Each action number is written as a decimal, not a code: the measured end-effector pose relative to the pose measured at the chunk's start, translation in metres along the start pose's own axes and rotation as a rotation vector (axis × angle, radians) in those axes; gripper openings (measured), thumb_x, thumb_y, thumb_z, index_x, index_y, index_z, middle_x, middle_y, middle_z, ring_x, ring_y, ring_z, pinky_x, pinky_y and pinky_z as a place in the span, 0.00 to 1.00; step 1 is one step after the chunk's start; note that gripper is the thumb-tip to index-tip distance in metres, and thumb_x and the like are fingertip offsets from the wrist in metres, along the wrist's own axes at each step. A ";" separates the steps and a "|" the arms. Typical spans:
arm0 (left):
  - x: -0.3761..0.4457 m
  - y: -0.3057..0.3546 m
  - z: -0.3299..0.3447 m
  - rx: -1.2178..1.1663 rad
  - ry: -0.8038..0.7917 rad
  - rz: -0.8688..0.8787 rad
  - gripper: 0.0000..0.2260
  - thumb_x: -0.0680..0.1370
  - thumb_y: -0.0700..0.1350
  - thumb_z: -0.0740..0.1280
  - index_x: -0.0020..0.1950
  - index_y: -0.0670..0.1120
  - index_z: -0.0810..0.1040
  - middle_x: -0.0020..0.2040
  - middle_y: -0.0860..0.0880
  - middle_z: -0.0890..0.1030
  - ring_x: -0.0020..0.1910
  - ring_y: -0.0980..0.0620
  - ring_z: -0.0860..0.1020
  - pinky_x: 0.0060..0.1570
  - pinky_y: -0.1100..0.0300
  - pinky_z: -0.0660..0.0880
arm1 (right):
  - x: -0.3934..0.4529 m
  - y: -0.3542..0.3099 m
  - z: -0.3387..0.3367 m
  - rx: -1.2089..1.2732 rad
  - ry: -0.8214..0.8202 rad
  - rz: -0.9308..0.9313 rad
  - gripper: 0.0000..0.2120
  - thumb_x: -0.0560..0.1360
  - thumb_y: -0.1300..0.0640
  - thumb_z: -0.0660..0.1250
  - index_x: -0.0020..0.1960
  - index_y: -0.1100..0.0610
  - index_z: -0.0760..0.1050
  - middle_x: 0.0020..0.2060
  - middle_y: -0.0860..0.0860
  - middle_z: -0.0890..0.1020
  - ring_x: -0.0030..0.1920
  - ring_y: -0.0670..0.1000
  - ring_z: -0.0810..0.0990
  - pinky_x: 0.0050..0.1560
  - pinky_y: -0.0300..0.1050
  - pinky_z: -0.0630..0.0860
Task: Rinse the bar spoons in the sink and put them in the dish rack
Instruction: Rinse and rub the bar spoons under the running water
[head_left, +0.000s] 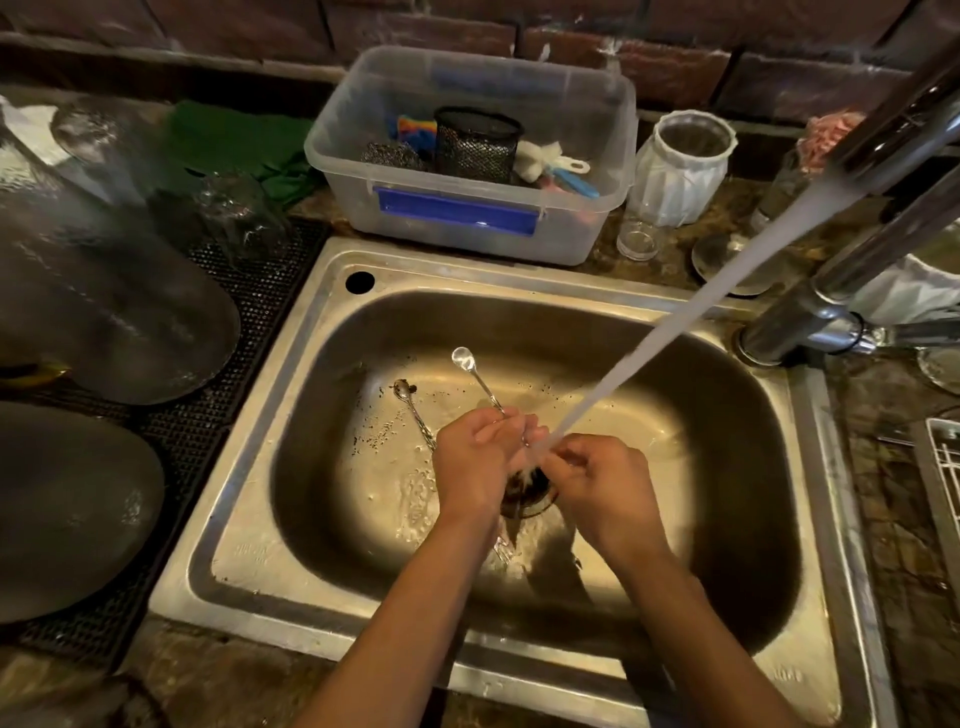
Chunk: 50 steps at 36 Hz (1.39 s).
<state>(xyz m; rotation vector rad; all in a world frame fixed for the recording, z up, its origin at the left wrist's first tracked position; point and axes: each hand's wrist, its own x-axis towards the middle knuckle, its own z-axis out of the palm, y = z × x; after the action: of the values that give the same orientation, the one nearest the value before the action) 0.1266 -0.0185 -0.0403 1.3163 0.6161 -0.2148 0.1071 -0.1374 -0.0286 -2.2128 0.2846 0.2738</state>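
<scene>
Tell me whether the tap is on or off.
On. A stream of water runs from the tap onto both hands over the sink drain.

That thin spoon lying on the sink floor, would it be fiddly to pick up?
Probably. The spoon lies flat on the wet sink floor, so it is likely slippery. Its thin twisted handle looks stiff and light, and may slide away if nudged.

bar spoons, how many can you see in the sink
2. One bar spoon is held in the left hand, bowl pointing up and away; another spoon lies on the sink floor left of the hands. The hands may hide more.
</scene>
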 end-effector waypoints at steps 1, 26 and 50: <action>0.001 0.000 -0.001 -0.013 0.012 -0.006 0.04 0.76 0.37 0.71 0.50 0.39 0.83 0.42 0.46 0.88 0.44 0.50 0.87 0.49 0.55 0.81 | 0.001 -0.001 0.004 -0.048 0.015 -0.002 0.11 0.76 0.44 0.69 0.46 0.50 0.86 0.35 0.46 0.86 0.37 0.47 0.83 0.42 0.54 0.81; 0.021 -0.013 -0.031 0.016 0.045 -0.230 0.13 0.84 0.40 0.59 0.67 0.42 0.76 0.56 0.48 0.83 0.59 0.51 0.81 0.64 0.55 0.76 | 0.036 0.051 0.018 -0.244 -0.054 0.147 0.07 0.78 0.62 0.68 0.48 0.58 0.85 0.42 0.53 0.85 0.40 0.50 0.79 0.44 0.41 0.74; 0.033 -0.006 -0.066 -0.385 0.280 -0.342 0.15 0.84 0.39 0.58 0.69 0.36 0.73 0.63 0.38 0.80 0.60 0.42 0.80 0.65 0.52 0.75 | 0.039 0.024 0.015 -0.795 -0.056 0.145 0.13 0.80 0.50 0.62 0.62 0.53 0.73 0.54 0.52 0.79 0.55 0.53 0.78 0.48 0.47 0.80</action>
<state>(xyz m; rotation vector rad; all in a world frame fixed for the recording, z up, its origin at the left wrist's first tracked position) 0.1311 0.0492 -0.0709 0.8689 1.0662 -0.1789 0.1359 -0.1440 -0.0673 -2.9618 0.3453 0.6083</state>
